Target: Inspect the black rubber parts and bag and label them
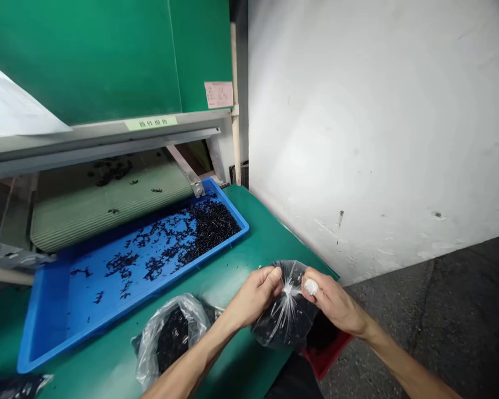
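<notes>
A clear plastic bag [283,327] full of dark pieces stands at the table's right edge, its neck gathered into a tight white twist. My left hand [260,293] is closed on one side of the gathered neck, thumb on top. On the other side my right hand [332,299] pinches the plastic, with a white wrap around its thumb. Left of my left forearm sits an open clear bag [145,354] with black parts inside, partly hidden by the arm.
A blue tray [29,332] with many small black parts lies under the end of a green conveyor belt [145,194]. A red container [328,354] is below the table edge. A white wall [378,138] rises on the right. Another bag [16,386] shows at bottom left.
</notes>
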`<state>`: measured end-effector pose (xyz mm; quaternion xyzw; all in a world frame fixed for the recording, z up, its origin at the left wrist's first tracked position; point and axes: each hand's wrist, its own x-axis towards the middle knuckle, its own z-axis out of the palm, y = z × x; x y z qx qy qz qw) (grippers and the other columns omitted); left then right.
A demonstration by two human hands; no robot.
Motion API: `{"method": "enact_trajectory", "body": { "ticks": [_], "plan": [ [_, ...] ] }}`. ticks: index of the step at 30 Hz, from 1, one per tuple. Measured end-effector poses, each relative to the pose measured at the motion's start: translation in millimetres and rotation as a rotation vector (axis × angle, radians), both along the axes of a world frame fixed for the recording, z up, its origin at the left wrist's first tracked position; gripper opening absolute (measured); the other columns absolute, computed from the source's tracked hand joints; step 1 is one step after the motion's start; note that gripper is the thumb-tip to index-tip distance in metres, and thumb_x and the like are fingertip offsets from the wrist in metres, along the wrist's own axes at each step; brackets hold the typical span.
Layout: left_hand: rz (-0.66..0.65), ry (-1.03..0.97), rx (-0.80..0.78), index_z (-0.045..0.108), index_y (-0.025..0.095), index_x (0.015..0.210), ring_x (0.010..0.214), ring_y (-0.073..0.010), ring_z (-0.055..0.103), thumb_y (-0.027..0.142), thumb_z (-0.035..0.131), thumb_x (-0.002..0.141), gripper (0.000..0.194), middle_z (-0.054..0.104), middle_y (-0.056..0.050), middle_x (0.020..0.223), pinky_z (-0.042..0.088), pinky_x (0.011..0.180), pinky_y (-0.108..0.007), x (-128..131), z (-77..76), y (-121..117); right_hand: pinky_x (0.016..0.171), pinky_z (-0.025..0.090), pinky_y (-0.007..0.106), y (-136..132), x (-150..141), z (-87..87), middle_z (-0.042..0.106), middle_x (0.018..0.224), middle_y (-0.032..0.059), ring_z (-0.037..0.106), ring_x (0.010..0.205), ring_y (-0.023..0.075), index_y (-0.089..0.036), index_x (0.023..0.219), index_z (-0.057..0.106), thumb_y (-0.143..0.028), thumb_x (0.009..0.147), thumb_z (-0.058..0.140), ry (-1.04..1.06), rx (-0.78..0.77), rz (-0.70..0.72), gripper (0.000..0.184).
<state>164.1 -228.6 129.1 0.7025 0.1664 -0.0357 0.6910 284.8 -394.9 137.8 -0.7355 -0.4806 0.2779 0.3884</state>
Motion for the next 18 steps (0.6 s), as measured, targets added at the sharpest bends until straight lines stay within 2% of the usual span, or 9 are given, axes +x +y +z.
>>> {"method": "enact_trajectory", "body": {
  "ticks": [2, 4, 6, 7, 8, 10, 13, 15, 18],
  "plan": [
    [0.016, -0.014, -0.058, 0.05, 0.018, 0.069, 0.047, -0.009, 0.023, 0.063, 0.034, 0.087, 0.051, 0.03, 0.007, 0.053, 0.02, 0.046, -0.023, -2.9, 8.2, -2.9, 0.057, 0.033, 0.025, -3.4, -6.7, 6.4, 0.047, 0.065, -0.0028, 0.042, 0.059, 0.0117, -0.021, 0.071, 0.042, -0.029, 0.097, 0.028, -0.022, 0.037, -0.026, 0.03],
    [0.04, -0.111, 0.035, 0.055, 0.016, 0.069, 0.056, -0.0104, 0.036, 0.059, 0.042, 0.086, 0.048, 0.041, 0.003, 0.064, 0.029, 0.052, -0.023, -5.4, 19.1, -9.0, 0.058, 0.034, 0.025, -4.5, -13.6, 14.6, 0.051, 0.068, -0.0018, 0.045, 0.061, 0.0118, -0.021, 0.073, 0.044, -0.029, 0.097, 0.03, -0.082, 0.1, -0.064, 0.029],
    [0.083, -0.182, 0.135, 0.051, 0.016, 0.061, 0.069, -0.0133, 0.044, 0.058, 0.048, 0.083, 0.048, 0.046, 0.0, 0.072, 0.036, 0.061, -0.025, -7.2, 27.3, -17.0, 0.06, 0.036, 0.025, -3.3, -20.5, 20.9, 0.054, 0.072, -0.0004, 0.049, 0.065, 0.0125, -0.021, 0.076, 0.048, -0.026, 0.097, 0.031, -0.174, 0.18, -0.079, 0.027],
    [0.106, -0.162, 0.122, 0.047, 0.017, 0.058, 0.068, -0.0135, 0.045, 0.06, 0.049, 0.082, 0.049, 0.044, 0.0, 0.07, 0.038, 0.061, -0.025, -8.0, 29.8, -21.0, 0.062, 0.038, 0.025, -2.2, -24.0, 23.1, 0.055, 0.075, 0.0006, 0.05, 0.068, 0.0131, -0.02, 0.078, 0.05, -0.024, 0.097, 0.032, -0.222, 0.215, -0.074, 0.026],
    [0.12, -0.103, 0.053, 0.044, 0.018, 0.059, 0.062, -0.0128, 0.045, 0.062, 0.048, 0.08, 0.049, 0.042, 0.002, 0.064, 0.039, 0.057, -0.025, -8.8, 31.4, -24.4, 0.064, 0.039, 0.025, -1.2, -27.6, 24.8, 0.055, 0.077, 0.0015, 0.051, 0.07, 0.0137, -0.02, 0.079, 0.051, -0.022, 0.096, 0.031, -0.265, 0.244, -0.072, 0.026],
    [0.096, 0.06, -0.187, 0.043, 0.02, 0.067, 0.047, -0.0104, 0.044, 0.067, 0.048, 0.077, 0.049, 0.04, 0.006, 0.056, 0.037, 0.045, -0.023, -10.9, 32.5, -29.5, 0.066, 0.041, 0.025, 0.5, -35.5, 27.3, 0.054, 0.079, 0.0026, 0.052, 0.073, 0.0141, -0.02, 0.079, 0.053, -0.018, 0.096, 0.032, -0.339, 0.279, -0.088, 0.027],
    [0.041, 0.191, -0.481, 0.048, 0.02, 0.082, 0.043, -0.0136, 0.055, 0.07, 0.053, 0.072, 0.051, 0.055, 0.003, 0.062, 0.041, 0.041, -0.025, -13.5, 30.9, -35.3, 0.065, 0.043, 0.024, 1.5, -48.3, 28.3, 0.055, 0.08, 0.0042, 0.053, 0.073, 0.0143, -0.02, 0.076, 0.055, -0.014, 0.094, 0.036, -0.51, 0.31, -0.132, 0.026],
    [0.139, 0.17, -0.588, 0.049, 0.019, 0.081, 0.048, -0.0141, 0.058, 0.066, 0.06, 0.069, 0.05, 0.059, 0.001, 0.064, 0.045, 0.045, -0.025, -13.1, 26.6, -41.5, 0.066, 0.044, 0.026, 0.0, -55.8, 24.5, 0.057, 0.082, 0.0062, 0.054, 0.074, 0.0157, -0.019, 0.078, 0.058, -0.01, 0.091, 0.04, -0.693, 0.339, -0.117, 0.024],
    [0.394, 0.079, -0.731, 0.045, 0.018, 0.066, 0.041, -0.0072, 0.045, 0.054, 0.07, 0.064, 0.044, 0.048, 0.005, 0.051, 0.035, 0.042, -0.019, -8.5, 15.2, -53.6, 0.071, 0.045, 0.029, -7.7, -58.2, 8.8, 0.063, 0.085, 0.0078, 0.058, 0.076, 0.0184, -0.02, 0.086, 0.064, -0.008, 0.087, 0.041, -0.91, 0.392, -0.017, 0.026]
  ]
}}
